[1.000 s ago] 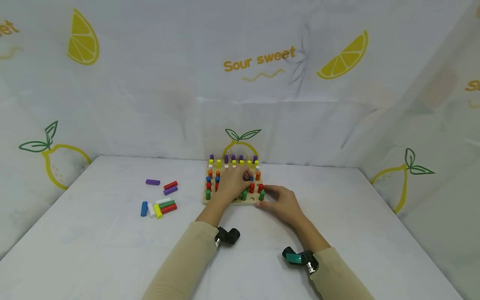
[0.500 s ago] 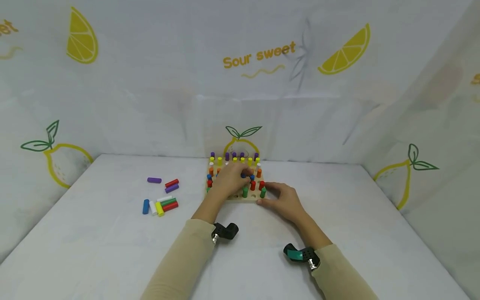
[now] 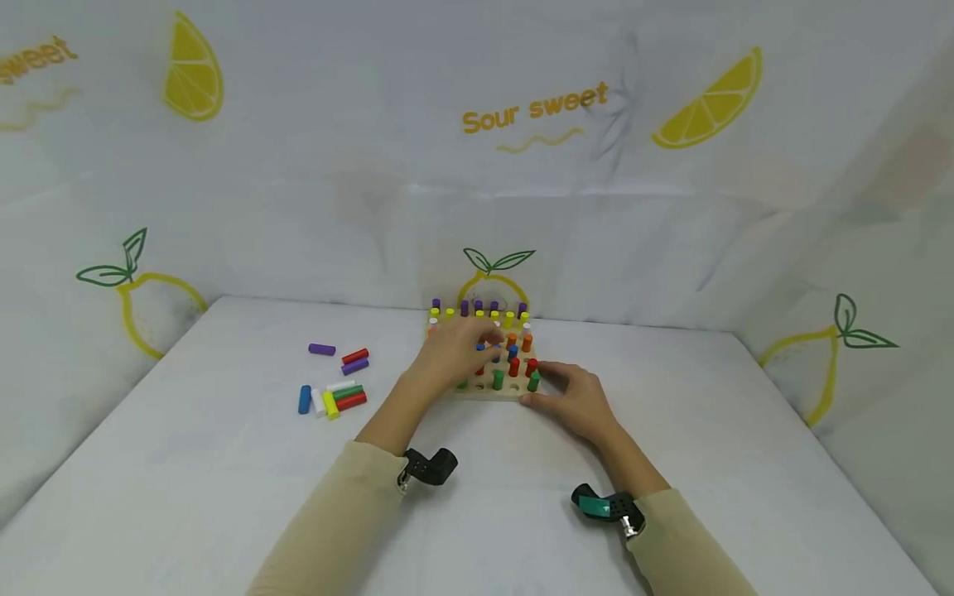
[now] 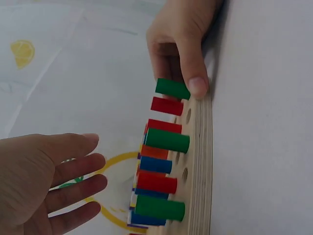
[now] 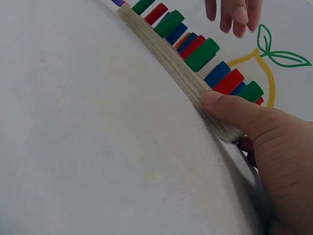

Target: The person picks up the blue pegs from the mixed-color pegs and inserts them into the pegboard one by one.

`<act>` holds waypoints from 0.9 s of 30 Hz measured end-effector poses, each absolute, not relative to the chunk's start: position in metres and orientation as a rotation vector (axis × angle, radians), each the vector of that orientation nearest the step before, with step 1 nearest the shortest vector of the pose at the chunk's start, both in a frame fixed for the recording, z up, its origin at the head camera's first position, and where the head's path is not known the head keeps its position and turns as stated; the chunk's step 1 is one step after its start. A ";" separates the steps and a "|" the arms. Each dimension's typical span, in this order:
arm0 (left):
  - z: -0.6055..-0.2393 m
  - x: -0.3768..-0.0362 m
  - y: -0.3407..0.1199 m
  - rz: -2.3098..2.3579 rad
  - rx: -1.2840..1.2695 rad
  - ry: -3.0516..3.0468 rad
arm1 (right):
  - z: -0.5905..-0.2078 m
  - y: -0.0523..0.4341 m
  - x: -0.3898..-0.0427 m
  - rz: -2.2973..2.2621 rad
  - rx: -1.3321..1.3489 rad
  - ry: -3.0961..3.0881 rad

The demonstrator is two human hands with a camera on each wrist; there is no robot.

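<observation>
**A:** Start with the hands. What is the left hand [image 3: 450, 358] doing?

**B:** It hovers over the wooden peg board [image 3: 488, 391], fingers [image 4: 73, 169] straight and slightly spread, holding nothing in the left wrist view. They sit just above the tops of the pegs (whether a fingertip grazes one, I cannot tell).

**A:** And the right hand [image 3: 574, 399]?

**B:** It grips the board's near right corner. The thumb [image 5: 230, 108] presses flat against the layered front edge, and the other fingers curl round the side of the board, next to a green peg [image 3: 533, 381] standing in the corner hole.

**A:** Where does the board sit?

**B:** Flat on the white bench [image 3: 224, 463], towards the back, close to the lemon-printed cloth [image 3: 522, 165] that walls the space. Upright pegs fill most of its holes: purple and yellow in the far rows, then orange, blue, red, and green nearest the person. A few holes in the front rows are open.

**A:** Anything beyond the board?

**B:** Loose pegs [image 3: 333, 399] lie on their sides on the bench, well to the left: a cluster of blue, white, yellow, green and red, and behind it a red, a purple, and another purple peg [image 3: 322, 349] lying apart.

**A:** The arms?

**B:** Beige sleeves [image 3: 328, 530], each wrist carrying a small camera mount.
</observation>
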State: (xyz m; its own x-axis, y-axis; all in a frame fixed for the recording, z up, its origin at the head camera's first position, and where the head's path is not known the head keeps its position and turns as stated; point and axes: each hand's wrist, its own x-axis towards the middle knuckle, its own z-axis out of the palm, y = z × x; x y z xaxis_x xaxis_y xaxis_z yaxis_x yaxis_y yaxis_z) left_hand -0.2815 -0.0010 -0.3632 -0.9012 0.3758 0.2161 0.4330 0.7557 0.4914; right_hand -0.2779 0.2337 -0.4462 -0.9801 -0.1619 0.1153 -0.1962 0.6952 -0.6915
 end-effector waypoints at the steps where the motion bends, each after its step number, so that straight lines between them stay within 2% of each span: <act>1: -0.361 -0.279 -0.004 -0.808 -0.654 -2.850 | -0.446 0.234 -0.278 1.177 0.297 -2.855; 10: -0.352 -0.258 -0.043 -0.619 -0.643 -2.859 | -0.444 0.238 -0.279 1.153 0.294 -2.872; 27: -0.365 -0.208 -0.141 -0.486 -0.510 -2.829 | -0.447 0.238 -0.280 1.155 0.310 -2.873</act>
